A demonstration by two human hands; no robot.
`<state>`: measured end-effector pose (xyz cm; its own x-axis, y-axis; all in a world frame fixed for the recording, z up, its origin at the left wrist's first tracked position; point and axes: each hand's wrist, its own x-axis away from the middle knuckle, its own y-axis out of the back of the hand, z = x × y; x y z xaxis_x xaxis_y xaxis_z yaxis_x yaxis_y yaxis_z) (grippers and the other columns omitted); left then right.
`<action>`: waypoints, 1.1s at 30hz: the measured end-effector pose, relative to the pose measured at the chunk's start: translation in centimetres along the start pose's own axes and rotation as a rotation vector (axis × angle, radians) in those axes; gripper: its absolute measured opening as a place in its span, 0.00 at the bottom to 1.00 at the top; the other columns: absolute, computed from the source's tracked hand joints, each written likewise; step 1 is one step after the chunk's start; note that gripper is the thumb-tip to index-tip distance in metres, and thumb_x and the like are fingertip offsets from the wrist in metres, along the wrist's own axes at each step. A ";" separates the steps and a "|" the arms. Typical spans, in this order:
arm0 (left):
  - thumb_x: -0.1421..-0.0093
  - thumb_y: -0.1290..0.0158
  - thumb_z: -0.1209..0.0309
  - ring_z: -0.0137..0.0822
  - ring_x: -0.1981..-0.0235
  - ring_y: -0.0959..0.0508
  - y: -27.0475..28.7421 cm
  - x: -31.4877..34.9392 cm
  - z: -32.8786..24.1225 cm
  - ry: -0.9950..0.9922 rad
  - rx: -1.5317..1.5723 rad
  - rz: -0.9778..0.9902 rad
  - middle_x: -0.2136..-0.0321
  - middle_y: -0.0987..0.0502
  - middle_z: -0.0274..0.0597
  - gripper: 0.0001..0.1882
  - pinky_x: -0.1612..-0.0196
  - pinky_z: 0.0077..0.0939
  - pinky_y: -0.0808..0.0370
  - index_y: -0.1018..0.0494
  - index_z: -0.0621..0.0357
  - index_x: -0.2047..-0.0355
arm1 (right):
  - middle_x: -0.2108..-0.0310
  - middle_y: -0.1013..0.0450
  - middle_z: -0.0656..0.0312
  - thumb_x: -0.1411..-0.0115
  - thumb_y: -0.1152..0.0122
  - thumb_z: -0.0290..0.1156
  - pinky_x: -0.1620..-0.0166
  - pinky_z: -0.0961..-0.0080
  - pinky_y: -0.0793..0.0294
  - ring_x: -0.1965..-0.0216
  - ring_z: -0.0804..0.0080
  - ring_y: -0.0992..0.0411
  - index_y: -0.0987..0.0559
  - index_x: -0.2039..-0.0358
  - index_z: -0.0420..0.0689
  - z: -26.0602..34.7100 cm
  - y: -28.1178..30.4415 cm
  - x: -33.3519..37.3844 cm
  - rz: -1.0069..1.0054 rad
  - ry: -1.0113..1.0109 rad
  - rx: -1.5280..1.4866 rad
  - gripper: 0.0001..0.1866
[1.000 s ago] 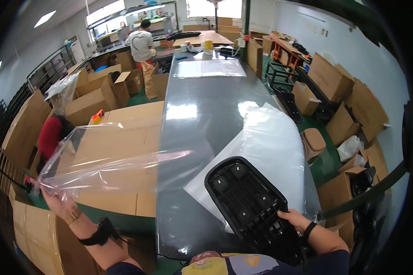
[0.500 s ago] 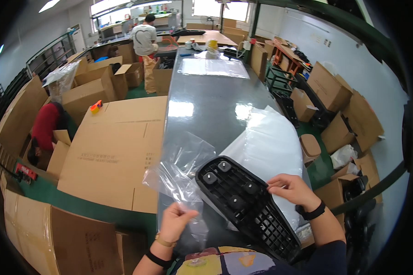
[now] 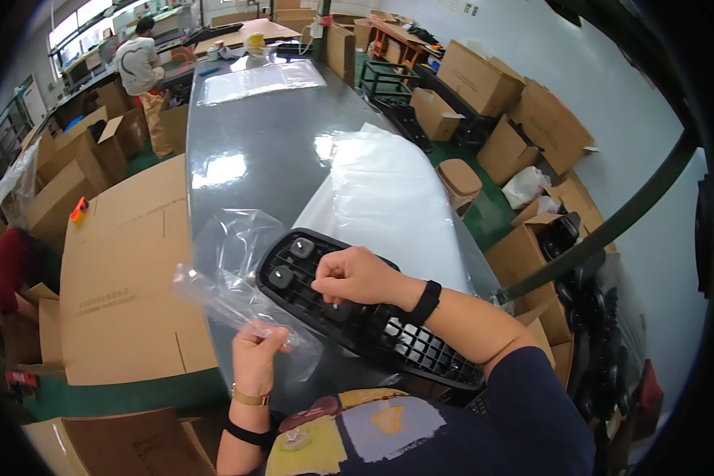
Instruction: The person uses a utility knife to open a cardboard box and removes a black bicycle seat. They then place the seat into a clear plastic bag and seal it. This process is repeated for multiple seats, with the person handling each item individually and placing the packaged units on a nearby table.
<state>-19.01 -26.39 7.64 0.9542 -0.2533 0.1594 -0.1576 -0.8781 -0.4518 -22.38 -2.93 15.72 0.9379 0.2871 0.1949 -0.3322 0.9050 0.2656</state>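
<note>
My left hand (image 3: 259, 347) pinches a crumpled clear plastic bag (image 3: 232, 258) near the front edge of the table. Beside the bag lies a long black plastic part (image 3: 292, 275), wide and rounded at its far end, with square pads and bolts there and a grid of ribs toward me. Over its middle, my right hand (image 3: 358, 275) is closed with curled fingers; whatever they hold, if anything, is hidden. My right forearm covers part of the ribbed section. A stack of white plastic sheeting or bags (image 3: 389, 206) reaches beyond the black part.
The grey table (image 3: 270, 151) runs away from me, with clear flat bags (image 3: 262, 82) farther up. On the left lies a large cardboard sheet (image 3: 123, 278) with an orange tape dispenser (image 3: 78, 211). Two people work on the left. Cartons (image 3: 484, 77) and a green post (image 3: 619, 210) stand right.
The view has swung right, so the scene sits farther left. My right hand has left the black part's right edge and moved over its middle, fingers curling. My left hand still grips the bag.
</note>
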 end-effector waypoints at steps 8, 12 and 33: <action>0.44 0.42 0.77 0.29 0.68 0.22 -3.4 -0.2 -0.9 0.033 -0.100 0.185 0.69 0.21 0.42 0.08 0.64 0.21 0.24 0.24 0.66 0.63 | 0.79 0.23 0.61 0.47 0.33 0.37 0.72 0.81 0.29 0.78 0.77 0.26 0.22 0.73 0.41 0.1 -1.8 0.2 0.156 0.133 0.333 0.12; 0.42 0.44 0.77 0.31 0.67 0.20 -2.4 -0.3 -0.3 0.125 -0.103 0.122 0.70 0.21 0.42 0.07 0.62 0.23 0.23 0.24 0.66 0.64 | 0.81 0.24 0.60 0.46 0.35 0.36 0.73 0.78 0.29 0.79 0.71 0.25 0.22 0.73 0.42 0.2 -2.0 0.4 0.121 0.165 0.394 0.10; 0.36 0.49 0.62 0.27 0.82 0.36 -2.4 0.9 -2.8 -0.228 -0.561 0.092 0.83 0.38 0.32 0.13 0.77 0.24 0.35 0.38 0.57 0.68 | 0.73 0.24 0.58 0.56 0.39 0.28 0.61 0.61 0.30 0.69 0.56 0.27 0.20 0.67 0.47 -2.1 -0.7 -7.1 -0.455 0.797 0.888 0.12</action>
<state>-18.51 -25.64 11.32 0.9508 -0.2998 -0.0783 -0.2931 -0.9522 0.0860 -28.64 -4.95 12.17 0.6821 0.3948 -0.6156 0.3701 0.5396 0.7562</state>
